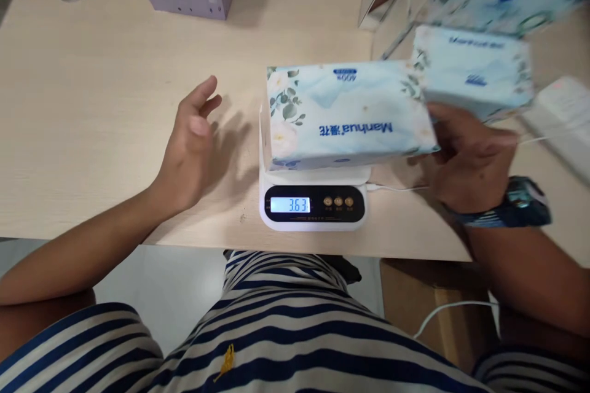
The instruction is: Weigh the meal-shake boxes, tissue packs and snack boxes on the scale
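1. Tissue pack (345, 110) sits on or just over the white scale (314, 225), its right end overhanging; we do best to keep it level and centred on the platform.
2. Our right hand (479, 159) is at that overhanging end. The pack partly hides its fingers, so we cannot tell whether they grip or merely touch; either way, a light, even touch avoids tipping it.
3. Our left hand (187, 147) is beside the scale, fingers loosely curled, holding nothing and well placed to steady the near end.
4. We mind the second pack (474, 67) close by on the right and the cable (399, 188) at the scale's side.
5. The front edge of the table (92, 104) runs just below the scale; leftward, tabletop reaches far past our left hand, giving us room to move.
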`<state>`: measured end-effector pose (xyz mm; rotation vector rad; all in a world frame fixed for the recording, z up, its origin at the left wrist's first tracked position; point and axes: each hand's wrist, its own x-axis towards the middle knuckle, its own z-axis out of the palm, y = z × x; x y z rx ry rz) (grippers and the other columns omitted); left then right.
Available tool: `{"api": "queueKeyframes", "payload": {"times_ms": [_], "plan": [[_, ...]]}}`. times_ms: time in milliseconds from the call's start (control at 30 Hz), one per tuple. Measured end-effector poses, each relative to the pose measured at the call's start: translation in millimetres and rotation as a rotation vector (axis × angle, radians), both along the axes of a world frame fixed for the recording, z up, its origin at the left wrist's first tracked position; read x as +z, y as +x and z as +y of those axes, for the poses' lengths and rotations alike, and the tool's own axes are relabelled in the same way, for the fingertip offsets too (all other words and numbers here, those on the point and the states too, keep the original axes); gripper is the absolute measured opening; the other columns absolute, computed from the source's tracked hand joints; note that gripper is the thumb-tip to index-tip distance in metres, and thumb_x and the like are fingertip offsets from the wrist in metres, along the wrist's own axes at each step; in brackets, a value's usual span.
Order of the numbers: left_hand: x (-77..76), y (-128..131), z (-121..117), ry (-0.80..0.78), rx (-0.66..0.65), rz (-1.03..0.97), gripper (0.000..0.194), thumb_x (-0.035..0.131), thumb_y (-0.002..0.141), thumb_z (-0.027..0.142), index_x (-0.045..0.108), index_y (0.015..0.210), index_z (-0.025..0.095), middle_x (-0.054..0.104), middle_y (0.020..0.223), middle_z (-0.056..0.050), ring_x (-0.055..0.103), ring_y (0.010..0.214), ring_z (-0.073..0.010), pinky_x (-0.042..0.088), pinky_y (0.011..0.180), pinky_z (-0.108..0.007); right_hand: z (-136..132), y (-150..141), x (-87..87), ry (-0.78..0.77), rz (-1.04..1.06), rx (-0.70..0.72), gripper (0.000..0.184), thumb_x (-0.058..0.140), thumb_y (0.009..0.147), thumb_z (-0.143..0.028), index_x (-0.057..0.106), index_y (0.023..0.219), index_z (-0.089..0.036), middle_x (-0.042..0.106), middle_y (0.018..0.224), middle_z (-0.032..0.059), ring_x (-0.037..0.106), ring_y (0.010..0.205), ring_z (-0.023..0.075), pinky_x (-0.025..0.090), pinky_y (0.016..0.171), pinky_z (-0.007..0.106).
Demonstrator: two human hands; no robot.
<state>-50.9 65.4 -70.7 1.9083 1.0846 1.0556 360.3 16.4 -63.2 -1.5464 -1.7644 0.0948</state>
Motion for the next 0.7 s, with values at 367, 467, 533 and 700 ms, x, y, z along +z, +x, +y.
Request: {"api": "queueKeyframes", "payload": {"times_ms": [367, 467, 533, 700], "plan": [[21.3, -6, 26, 0.089, 0.147, 0.061, 0.093, 0.057, 0.104, 0.071, 0.021, 0.178, 0.028, 0.028, 0.187, -0.013, 0.029, 0.174, -0.0392, 0.017, 0.147, -0.058, 85, -141, 86.0, -0.293, -0.660, 0.167, 0.089, 0.021, 0.107, -0.082, 0.072, 0.133, -0.014, 0.080, 0.097, 0.0157, 0.076, 0.089, 0.0298, 0.047, 0.069, 0.034], [32.4, -36, 57, -0.095, 0.513, 0.219, 0.098, 0.074, 0.097, 0.058, 0.031, 0.173, 0.014, 0.037, 0.181, -0.026, 0.029, 0.173, -0.0473, 0.004, 0.143, -0.071, 128, -187, 94.4, -0.285, -0.714, 0.164, 0.082, 0.030, 0.109, -0.075, 0.071, 0.133, -0.008, 0.076, 0.125, 0.0258, 0.075, 0.111, 0.0388, 0.053, 0.083, 0.043], [33.1, -50, 67, -0.109, 0.649, 0.244, 0.107, 0.077, 0.094, 0.049, 0.020, 0.174, 0.006, 0.029, 0.180, -0.035, 0.023, 0.174, -0.0512, 0.001, 0.140, -0.077, 150, -211, 89.1, -0.229, -0.713, 0.218, 0.079, 0.037, 0.109, -0.072, 0.059, 0.153, -0.011, 0.068, 0.147, 0.0259, 0.068, 0.130, 0.0400, 0.055, 0.094, 0.045], [27.5, -55, 68, -0.089, 0.770, 0.252, 0.101, 0.065, 0.100, 0.038, 0.008, 0.176, 0.006, 0.033, 0.179, -0.035, 0.035, 0.171, -0.0441, 0.020, 0.141, -0.070, 187, -259, 67.8, -0.181, -0.766, 0.411, 0.074, 0.041, 0.111, -0.068, 0.043, 0.170, -0.023, 0.052, 0.169, 0.0181, 0.057, 0.146, 0.0362, 0.053, 0.108, 0.045]]}}
